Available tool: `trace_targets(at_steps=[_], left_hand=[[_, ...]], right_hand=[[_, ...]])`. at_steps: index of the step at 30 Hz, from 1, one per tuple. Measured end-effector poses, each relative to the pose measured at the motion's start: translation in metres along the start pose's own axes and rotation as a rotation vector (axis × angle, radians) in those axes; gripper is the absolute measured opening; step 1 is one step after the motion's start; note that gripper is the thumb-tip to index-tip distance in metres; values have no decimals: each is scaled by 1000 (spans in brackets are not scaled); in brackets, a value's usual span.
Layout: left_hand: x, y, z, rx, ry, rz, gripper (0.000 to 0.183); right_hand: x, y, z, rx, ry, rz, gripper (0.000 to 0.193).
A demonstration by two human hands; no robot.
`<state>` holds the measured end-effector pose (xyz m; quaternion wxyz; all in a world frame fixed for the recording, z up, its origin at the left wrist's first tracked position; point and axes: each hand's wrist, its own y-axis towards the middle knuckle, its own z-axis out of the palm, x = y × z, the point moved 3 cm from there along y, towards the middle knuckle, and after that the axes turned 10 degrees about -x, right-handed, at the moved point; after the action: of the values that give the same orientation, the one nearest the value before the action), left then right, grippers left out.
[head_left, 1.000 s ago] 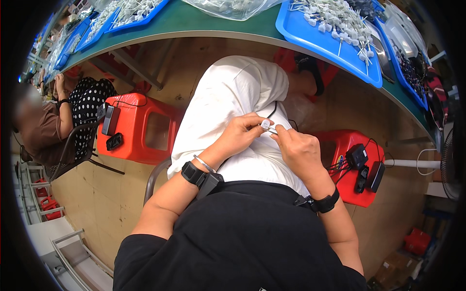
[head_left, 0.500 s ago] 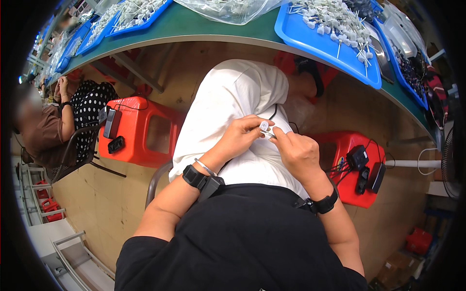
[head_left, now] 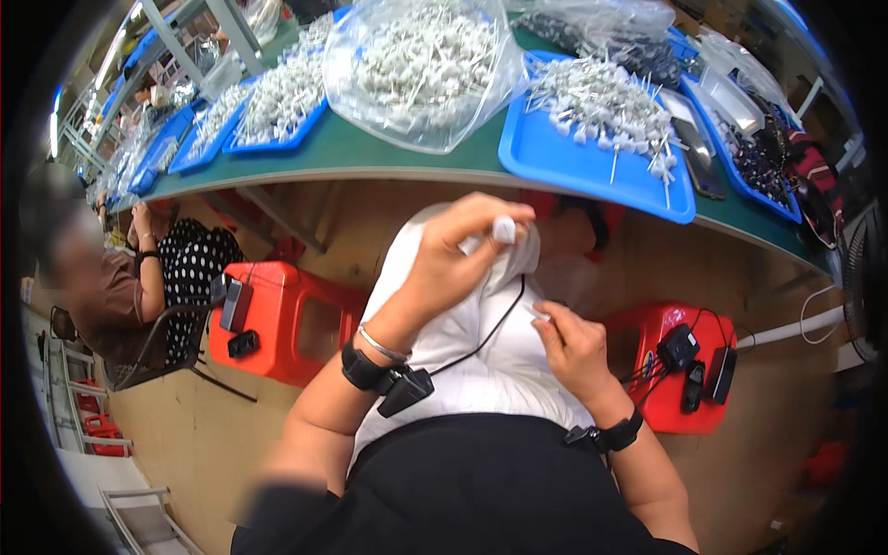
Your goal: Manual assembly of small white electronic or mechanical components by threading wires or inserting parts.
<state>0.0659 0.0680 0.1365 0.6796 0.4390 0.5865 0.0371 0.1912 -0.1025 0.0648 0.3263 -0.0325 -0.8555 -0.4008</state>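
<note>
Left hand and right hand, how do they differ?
The left hand sits higher in the view than the right hand. The left hand holds a white piece; the right hand pinches a thin light item, too small to identify. A silver bracelet circles the left wrist; the right wrist shows none. Both wrists wear black straps.

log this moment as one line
left hand: holds white piece; right hand: holds thin pale item; table: blue tray, white parts

The white piece (head_left: 503, 230) looks like plastic; the bag (head_left: 435, 135) at twelve o'clock is clear, glossy plastic; the stool (head_left: 662, 405) at four, smooth red plastic; the bracelet (head_left: 380, 349), shiny metal; the trousers (head_left: 507, 370), matt cloth.
</note>
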Motion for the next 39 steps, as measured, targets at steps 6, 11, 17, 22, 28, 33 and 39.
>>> trace_targets(at_steps=[6, 11, 17, 22, 28, 33, 39], left_hand=[[12, 156, -53, -309, 422, 0, 36], [51, 183, -46, -301, 931, 388, 41], [62, 155, 78, 306, 666, 164, 24], [95, 163, 90, 520, 959, 539, 25], [83, 175, 100, 593, 694, 332, 24], [55, 166, 79, 394, 82, -156, 20], [-6, 104, 33, 170, 67, 134, 12]], right_hand=[[-1, 1, -5, -18, -42, -69, 20], [-8, 6, -4, -26, -52, -19, 19], [-13, 2, -6, -29, -32, 30, 18], [-10, 4, -3, 4, -6, 45, 18], [-16, -2, -2, 37, -15, 68, 15], [-20, -4, 2, 54, 52, 119, 13], [-14, -9, 2, 44, 164, 249, 13]])
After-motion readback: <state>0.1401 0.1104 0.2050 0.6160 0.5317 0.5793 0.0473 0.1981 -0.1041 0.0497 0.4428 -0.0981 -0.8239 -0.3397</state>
